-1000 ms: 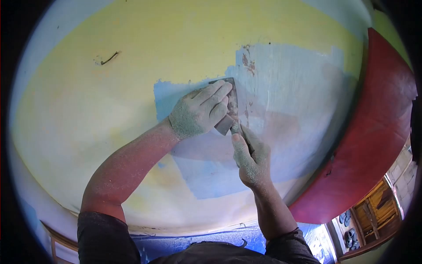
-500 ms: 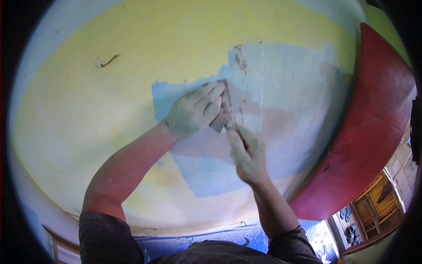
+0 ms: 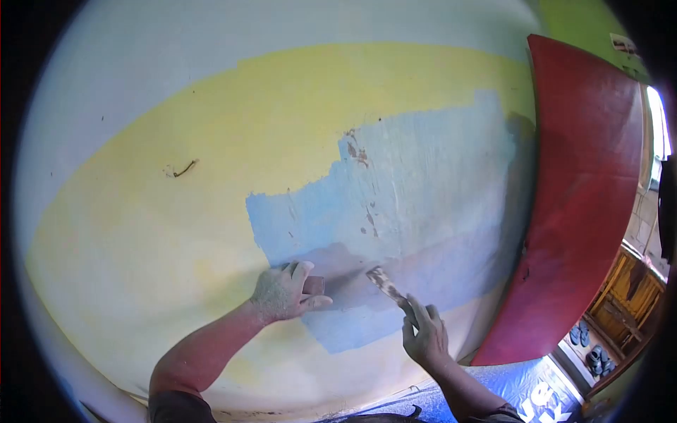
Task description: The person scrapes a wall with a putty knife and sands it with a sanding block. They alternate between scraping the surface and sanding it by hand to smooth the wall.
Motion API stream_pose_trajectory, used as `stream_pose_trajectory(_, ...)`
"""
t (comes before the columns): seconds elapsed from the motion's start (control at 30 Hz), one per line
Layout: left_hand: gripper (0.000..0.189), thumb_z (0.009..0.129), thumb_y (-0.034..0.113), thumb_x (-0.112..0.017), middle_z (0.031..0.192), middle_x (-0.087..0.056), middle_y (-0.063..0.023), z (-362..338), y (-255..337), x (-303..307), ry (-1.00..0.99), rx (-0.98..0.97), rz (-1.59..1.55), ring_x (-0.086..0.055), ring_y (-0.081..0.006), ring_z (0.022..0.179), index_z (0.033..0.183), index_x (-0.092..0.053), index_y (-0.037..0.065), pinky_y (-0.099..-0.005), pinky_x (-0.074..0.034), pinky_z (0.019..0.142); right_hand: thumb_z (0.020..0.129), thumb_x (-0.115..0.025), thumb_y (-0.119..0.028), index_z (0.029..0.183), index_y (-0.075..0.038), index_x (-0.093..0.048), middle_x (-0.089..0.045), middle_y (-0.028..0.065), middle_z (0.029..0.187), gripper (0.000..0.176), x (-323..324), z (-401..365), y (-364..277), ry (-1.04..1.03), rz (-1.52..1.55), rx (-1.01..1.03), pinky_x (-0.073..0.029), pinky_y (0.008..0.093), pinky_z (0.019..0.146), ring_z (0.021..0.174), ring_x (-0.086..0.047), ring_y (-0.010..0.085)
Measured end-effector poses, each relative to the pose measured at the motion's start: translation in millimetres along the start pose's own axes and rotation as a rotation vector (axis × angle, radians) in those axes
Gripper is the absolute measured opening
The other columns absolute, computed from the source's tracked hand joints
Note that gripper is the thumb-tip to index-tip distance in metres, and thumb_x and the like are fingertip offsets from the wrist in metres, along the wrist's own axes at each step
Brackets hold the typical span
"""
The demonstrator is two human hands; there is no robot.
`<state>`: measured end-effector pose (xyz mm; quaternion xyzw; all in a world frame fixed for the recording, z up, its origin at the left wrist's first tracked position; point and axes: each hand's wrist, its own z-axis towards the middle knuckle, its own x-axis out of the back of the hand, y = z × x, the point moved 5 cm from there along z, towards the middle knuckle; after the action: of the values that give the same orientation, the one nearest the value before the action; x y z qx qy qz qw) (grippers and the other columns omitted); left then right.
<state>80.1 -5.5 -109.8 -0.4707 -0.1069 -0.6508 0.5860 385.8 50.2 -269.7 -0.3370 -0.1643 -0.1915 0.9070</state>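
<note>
A putty knife [image 3: 384, 283] with a blotched, putty-smeared blade is gripped by its handle in my right hand [image 3: 427, 335]. Its blade points up and left, close in front of the wall. My left hand [image 3: 278, 295], coated in pale dust, curls round a small flat brown piece [image 3: 314, 285] that shows between thumb and fingers. Both hands are in front of the lower part of a light-blue patch [image 3: 303, 224] on the yellow-painted wall [image 3: 233, 233]. Brown pits and chips [image 3: 358, 151] run down the patch.
A large red panel [image 3: 582, 190] leans at the right against the wall. A bent hook or wire [image 3: 185, 169] sticks out of the yellow paint. Blue plastic sheeting [image 3: 493, 388] covers the floor below. Footwear [image 3: 598, 361] lies by a wooden door [image 3: 624, 296] at lower right.
My hands have come apart and down from the patch's upper part. The putty knife has moved away from my left hand, and the camera view has shifted, showing more wall above.
</note>
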Motion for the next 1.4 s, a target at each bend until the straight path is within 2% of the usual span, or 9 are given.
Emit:
stream_pose_trajectory(0.07, 0.067, 0.102, 0.052, -0.08, 0.113, -0.073, -0.0246, 1, 5, 0, -0.012, 0.107, -0.038, -0.076, -0.0421, 0.088, 0.135, -0.058, -0.002, -0.0518, -0.063, 0.074, 0.101, -0.073, -0.008, 0.166, -0.005, -0.056, -0.082, 0.0112, 0.118, 0.067, -27, -15, 28, -0.036, -0.139, -0.112, -0.059, 0.0521, 0.08, 0.099, -0.07, 0.034)
stream_pose_trajectory(0.17, 0.058, 0.102, 0.029, -0.077, 0.114, -0.068, -0.0278, 33, 6, 15, 0.115, 0.074, -0.092, -0.071, -0.0474, 0.097, 0.143, -0.05, -0.002, -0.0583, -0.058, 0.081, 0.102, -0.075, -0.016, 0.173, -0.02, -0.051, -0.065, 0.0157, 0.106, 0.075, -64, -27, 61, -0.028, -0.151, -0.128, -0.054, 0.0583, 0.084, 0.094, -0.07, 0.0371)
stream_pose_trajectory(0.3, 0.046, 0.098, 0.008, -0.074, 0.113, -0.068, -0.023, 91, 0, 51, 0.445, 0.061, -0.009, -0.069, -0.047, 0.1, 0.14, -0.055, 0.0, -0.0581, -0.054, 0.083, 0.103, -0.074, -0.017, 0.169, -0.019, -0.055, -0.067, 0.0168, 0.109, 0.068, -56, -42, 47, -0.094, -0.202, -0.096, -0.054, 0.0583, 0.084, 0.096, -0.071, 0.0386)
stream_pose_trajectory(0.6, 0.033, 0.101, 0.011, -0.075, 0.113, -0.067, -0.0189, 232, -33, 85, 0.662, -0.017, 0.189, -0.068, -0.0424, 0.106, 0.133, -0.068, 0.008, -0.0558, -0.056, 0.09, 0.101, -0.084, -0.038, 0.147, -0.01, -0.073, -0.073, 0.0214, 0.117, 0.055, -11, -95, 30, -0.296, -0.067, -0.361, -0.061, 0.0557, 0.089, 0.104, -0.076, 0.0446)
stream_pose_trajectory(0.93, 0.047, 0.091, 0.003, -0.071, 0.108, -0.065, -0.0091, 117, 3, -7, 0.655, -0.159, 0.263, -0.066, -0.034, 0.092, 0.138, -0.075, 0.004, -0.048, -0.054, 0.081, 0.099, -0.086, -0.042, 0.128, -0.002, -0.081, -0.077, 0.0221, 0.1, 0.05, 65, -186, 104, -0.314, 0.035, -0.633, -0.06, 0.0514, 0.089, 0.096, -0.076, 0.0401)
stream_pose_trajectory(1.03, 0.051, 0.089, 0.001, -0.07, 0.111, -0.065, -0.0101, 170, -6, 7, 0.713, -0.072, 0.303, -0.066, -0.0354, 0.099, 0.14, -0.074, 0.005, -0.0485, -0.054, 0.085, 0.101, -0.086, -0.037, 0.13, 0.003, -0.08, -0.073, 0.0138, 0.082, 0.049, 62, -199, 118, -0.341, 0.069, -0.658, -0.057, 0.043, 0.076, 0.079, -0.072, 0.0249)
stream_pose_trajectory(1.13, 0.051, 0.09, 0.001, -0.07, 0.113, -0.065, -0.0093, 233, -9, 41, 0.827, -0.057, 0.23, -0.065, -0.0354, 0.105, 0.141, -0.073, 0.008, -0.0504, -0.053, 0.089, 0.102, -0.083, -0.041, 0.13, -0.001, -0.081, -0.078, 0.0236, 0.107, 0.049, 63, -178, 97, -0.346, 0.147, -0.673, -0.06, 0.0516, 0.091, 0.1, -0.077, 0.0424)
stream_pose_trajectory(1.23, 0.051, 0.089, 0.002, -0.071, 0.116, -0.067, -0.0072, 244, 2, 44, 0.694, -0.026, 0.231, -0.065, -0.033, 0.105, 0.14, -0.074, 0.01, -0.0502, -0.053, 0.089, 0.103, -0.082, -0.037, 0.129, -0.001, -0.081, -0.075, 0.0202, 0.1, 0.044, 71, -163, 82, -0.321, 0.187, -0.608, -0.06, 0.0489, 0.084, 0.093, -0.076, 0.0386)
stream_pose_trajectory(1.4, 0.05, 0.089, 0.002, -0.073, 0.126, -0.07, -0.004, 112, 14, 6, 0.619, -0.036, 0.361, -0.064, -0.0298, 0.105, 0.138, -0.077, 0.011, -0.0453, -0.051, 0.092, 0.101, -0.085, -0.028, 0.123, 0.001, -0.081, -0.07, 0.0187, 0.09, 0.037, 72, -156, 79, -0.296, 0.209, -0.512, -0.057, 0.0455, 0.078, 0.086, -0.073, 0.0348)
